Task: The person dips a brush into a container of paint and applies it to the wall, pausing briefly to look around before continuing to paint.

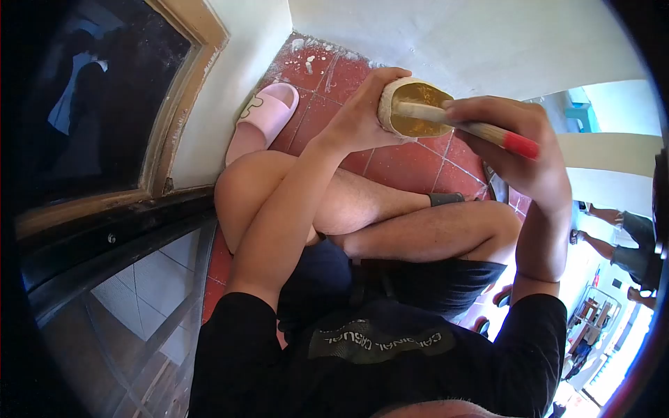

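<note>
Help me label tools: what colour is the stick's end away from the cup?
The stick's end is red, seen best in the head view.

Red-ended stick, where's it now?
In the head view, upper right of centre, the stick is in the right hand, pale end at the mouth of the container in the left hand.

It looks like a home: red floor tiles [405, 170], pink slipper [263, 120], pale wall [460, 42].
</note>
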A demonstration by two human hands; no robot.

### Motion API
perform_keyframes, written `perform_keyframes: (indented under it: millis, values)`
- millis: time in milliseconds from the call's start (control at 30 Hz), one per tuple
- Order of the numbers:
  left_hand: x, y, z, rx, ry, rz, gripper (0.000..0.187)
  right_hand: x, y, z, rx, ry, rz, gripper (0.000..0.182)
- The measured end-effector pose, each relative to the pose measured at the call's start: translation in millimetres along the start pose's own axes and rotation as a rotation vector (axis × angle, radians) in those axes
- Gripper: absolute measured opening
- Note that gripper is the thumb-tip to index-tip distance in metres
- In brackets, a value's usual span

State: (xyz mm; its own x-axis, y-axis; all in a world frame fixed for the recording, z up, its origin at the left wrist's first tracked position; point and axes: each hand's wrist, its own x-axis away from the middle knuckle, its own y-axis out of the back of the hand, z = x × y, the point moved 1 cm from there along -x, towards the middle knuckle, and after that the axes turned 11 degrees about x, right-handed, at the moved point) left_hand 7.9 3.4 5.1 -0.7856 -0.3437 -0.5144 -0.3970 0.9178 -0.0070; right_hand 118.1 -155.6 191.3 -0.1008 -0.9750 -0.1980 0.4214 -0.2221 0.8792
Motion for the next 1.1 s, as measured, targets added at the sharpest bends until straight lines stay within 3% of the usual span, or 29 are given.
perform_keyframes:
  millis: [100, 167, 333, 1100]
  values:
    - [7, -5, -7, 0.048, 0.028, -0.027, 0.086, -4, -5, 19, 0.082, -0.023, 0.134, 0.023]
    - [8, -4, -6, -0.051, -0.066, -0.017, 0.085, -8, -18, 20, 0.178, -0.138, 0.256, 0.024]
    - [11, -1, -13, -0.101, -0.135, 0.002, 0.088, -2, -37, 21, 0.037, -0.133, 0.020, 0.021]
    - [20, -3, -20, -0.072, -0.226, -0.020, 0.096, 21, -42, 29, 0.035, 0.017, -0.115, 0.023]
